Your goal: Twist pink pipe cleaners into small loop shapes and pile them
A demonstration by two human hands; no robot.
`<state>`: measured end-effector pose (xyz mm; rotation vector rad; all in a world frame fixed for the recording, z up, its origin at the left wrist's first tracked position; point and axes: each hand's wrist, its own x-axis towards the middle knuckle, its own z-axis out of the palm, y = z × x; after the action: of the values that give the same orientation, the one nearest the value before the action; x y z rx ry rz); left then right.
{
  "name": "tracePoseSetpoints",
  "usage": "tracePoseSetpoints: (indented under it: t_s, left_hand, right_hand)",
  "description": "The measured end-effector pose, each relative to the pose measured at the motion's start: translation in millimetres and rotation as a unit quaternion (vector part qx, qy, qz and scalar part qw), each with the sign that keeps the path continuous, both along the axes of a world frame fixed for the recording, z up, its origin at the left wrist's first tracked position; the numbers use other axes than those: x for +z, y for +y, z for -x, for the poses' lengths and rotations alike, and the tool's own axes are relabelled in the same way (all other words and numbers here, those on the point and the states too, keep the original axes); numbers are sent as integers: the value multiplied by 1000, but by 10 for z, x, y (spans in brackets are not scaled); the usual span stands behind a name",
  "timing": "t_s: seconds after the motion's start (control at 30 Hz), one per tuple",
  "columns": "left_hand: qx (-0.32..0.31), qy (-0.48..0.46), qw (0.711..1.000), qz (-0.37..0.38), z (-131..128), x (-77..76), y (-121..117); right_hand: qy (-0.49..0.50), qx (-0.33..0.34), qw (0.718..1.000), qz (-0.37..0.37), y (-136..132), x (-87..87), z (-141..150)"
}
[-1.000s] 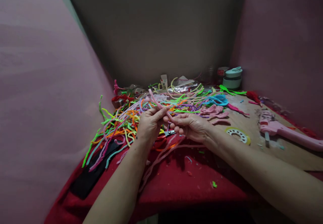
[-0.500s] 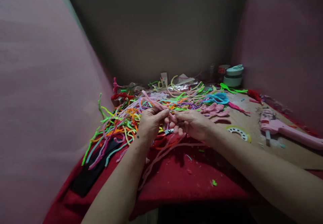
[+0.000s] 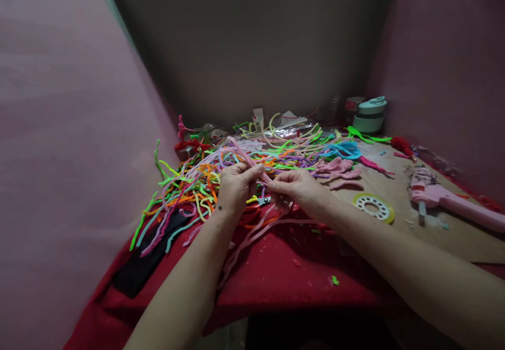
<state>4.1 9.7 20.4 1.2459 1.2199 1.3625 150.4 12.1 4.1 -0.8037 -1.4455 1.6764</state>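
Both my hands pinch pink pipe cleaners (image 3: 246, 156) over the middle of the table. My left hand (image 3: 238, 186) is closed around them, and their upper ends stick out up and to the left. A little to the right, my right hand (image 3: 299, 189) grips their lower part between thumb and fingers. More pink pipe cleaners (image 3: 245, 242) lie below the hands on the red cloth (image 3: 292, 281). Behind and to the left spreads a tangled heap of many-coloured pipe cleaners (image 3: 193, 182). A small metal piece (image 3: 264, 201) shows between the hands, the rest of it hidden.
On the right, a pink glue gun (image 3: 453, 200) rests on a brown board (image 3: 442, 245), with a yellow-rimmed tape roll (image 3: 373, 208) nearby. Bent pink pieces (image 3: 337, 168) lie by the heap. A mint container (image 3: 370, 116) stands at the back; a black strip (image 3: 145, 266) lies front left.
The hands have drawn slightly apart along the pink pipe cleaners, and the right hand's fingers have curled in more. The whole view has shifted slightly.
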Motion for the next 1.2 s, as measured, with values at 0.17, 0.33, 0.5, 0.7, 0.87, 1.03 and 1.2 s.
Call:
tracePoseSetpoints:
  t_s: [0.17, 0.33, 0.5, 0.7, 0.87, 1.03, 1.2]
  left_hand:
    - [-91, -33, 994, 54, -20, -9, -4]
    - [-85, -103, 990, 46, -5, -15, 36]
    - [-92, -89, 990, 58, 29, -38, 55]
    - [-95, -70, 991, 65, 33, -67, 67]
    - [-107, -68, 991, 51, 34, -69, 71]
    - [-110, -34, 992, 42, 25, -64, 51]
    - [-56, 108, 992, 26, -32, 22, -23]
  right_hand:
    - [62, 3, 997, 41, 73, -70, -20]
    - [60, -4, 996, 67, 104, -122, -7]
    - [84, 5, 993, 85, 97, -142, 6]
    - [72, 2, 995, 73, 107, -162, 13]
    - [92, -10, 994, 66, 89, -161, 33]
    - [84, -39, 995, 37, 64, -127, 53]
    - [83, -70, 993, 53, 70, -111, 50]
